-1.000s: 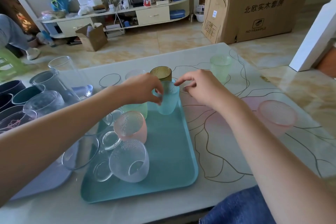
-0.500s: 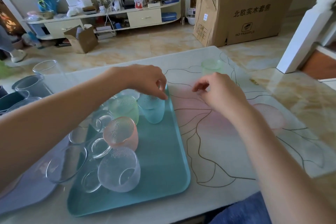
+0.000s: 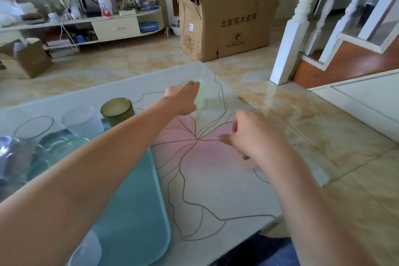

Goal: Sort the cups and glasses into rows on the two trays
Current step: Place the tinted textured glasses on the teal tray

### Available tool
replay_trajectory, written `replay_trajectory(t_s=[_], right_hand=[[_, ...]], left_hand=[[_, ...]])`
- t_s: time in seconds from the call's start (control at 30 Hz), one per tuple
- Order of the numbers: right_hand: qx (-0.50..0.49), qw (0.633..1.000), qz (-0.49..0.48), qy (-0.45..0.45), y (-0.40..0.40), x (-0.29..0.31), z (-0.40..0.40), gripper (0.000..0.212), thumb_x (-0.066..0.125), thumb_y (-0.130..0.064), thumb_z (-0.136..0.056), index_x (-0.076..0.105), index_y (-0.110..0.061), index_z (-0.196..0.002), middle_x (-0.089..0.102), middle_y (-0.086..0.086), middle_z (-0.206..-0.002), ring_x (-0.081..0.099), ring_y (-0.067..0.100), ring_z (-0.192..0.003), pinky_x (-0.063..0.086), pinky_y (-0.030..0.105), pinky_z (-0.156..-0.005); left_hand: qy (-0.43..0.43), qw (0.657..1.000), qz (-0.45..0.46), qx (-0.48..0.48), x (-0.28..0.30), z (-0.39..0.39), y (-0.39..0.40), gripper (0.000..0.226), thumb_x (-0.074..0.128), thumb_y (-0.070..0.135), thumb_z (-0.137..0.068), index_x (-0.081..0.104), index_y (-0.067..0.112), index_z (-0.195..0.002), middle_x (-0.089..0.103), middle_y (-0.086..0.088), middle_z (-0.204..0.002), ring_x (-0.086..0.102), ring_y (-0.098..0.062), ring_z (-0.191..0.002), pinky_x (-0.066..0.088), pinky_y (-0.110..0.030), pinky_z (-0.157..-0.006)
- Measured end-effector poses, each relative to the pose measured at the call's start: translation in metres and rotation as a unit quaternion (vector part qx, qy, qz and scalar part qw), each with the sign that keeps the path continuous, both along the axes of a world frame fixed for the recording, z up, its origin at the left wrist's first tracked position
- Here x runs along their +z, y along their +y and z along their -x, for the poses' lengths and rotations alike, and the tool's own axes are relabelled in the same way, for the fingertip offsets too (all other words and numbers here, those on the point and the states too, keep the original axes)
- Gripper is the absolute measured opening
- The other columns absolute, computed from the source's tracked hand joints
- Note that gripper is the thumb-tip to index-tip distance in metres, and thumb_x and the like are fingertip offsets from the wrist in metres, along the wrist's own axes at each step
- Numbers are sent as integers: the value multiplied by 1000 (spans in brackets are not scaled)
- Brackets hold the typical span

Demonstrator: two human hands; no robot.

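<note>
She is gripping the pale green cup [image 3: 200,93] with her left hand [image 3: 183,99] to fetch it trayward; her right hand [image 3: 248,134] is hovering loosely curled, empty.

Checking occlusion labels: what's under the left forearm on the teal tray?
Bare teal tray shows right of the left forearm; clear glasses and a frosted one peek out at its edges. Whatever else stands beneath is covered.

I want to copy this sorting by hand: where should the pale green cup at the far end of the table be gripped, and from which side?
Grip the pale green cup round its side wall from the near left, as the left hand is doing: it stands upright and alone.
</note>
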State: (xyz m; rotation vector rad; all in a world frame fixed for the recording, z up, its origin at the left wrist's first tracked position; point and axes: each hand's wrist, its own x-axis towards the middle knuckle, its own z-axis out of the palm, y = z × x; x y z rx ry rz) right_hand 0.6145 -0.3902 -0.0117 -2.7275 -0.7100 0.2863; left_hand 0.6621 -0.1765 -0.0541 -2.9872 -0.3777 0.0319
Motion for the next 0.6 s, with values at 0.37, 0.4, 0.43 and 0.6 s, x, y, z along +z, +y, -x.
replay_trajectory(t_s=[0.37, 0.4, 0.43, 0.6], right_hand=[[41, 988, 112, 97, 4, -11, -11, 6, 51, -11, -90, 55, -14, -94, 52, 5, -79, 57, 24, -81, 31, 18, -49], [46, 983, 138, 110, 7, -10, -9, 9, 52, -11, -92, 55, -13, -99, 55, 6, -78, 60, 24, -85, 37, 19, -51], [51, 976, 171, 122, 9, -9, -6, 13, 50, -12, -93, 55, -12, -106, 61, 8, -83, 62, 25, -92, 45, 22, -59], [125, 977, 145, 95, 3, -9, 10, 31, 44, -11, -96, 55, -7, -125, 62, 15, -122, 62, 30, -106, 49, 31, -83]], left_hand=[[-52, 989, 137, 18, -12, 12, -5, 14, 49, 16, -94, 49, 18, -80, 53, 5, -78, 53, -25, -77, 41, -30, -63], [-45, 987, 151, 2, -8, 19, -3, 15, 52, 16, -93, 49, 20, -78, 54, 5, -78, 57, -25, -79, 47, -33, -68], [-34, 986, 165, -15, 0, 28, -2, 17, 55, 15, -92, 50, 21, -76, 56, 6, -78, 60, -23, -81, 52, -36, -74], [-27, 978, 205, -15, 48, 108, -5, 10, 65, 23, -85, 59, 18, -79, 55, 11, -70, 65, -20, -71, 50, -32, -72]])
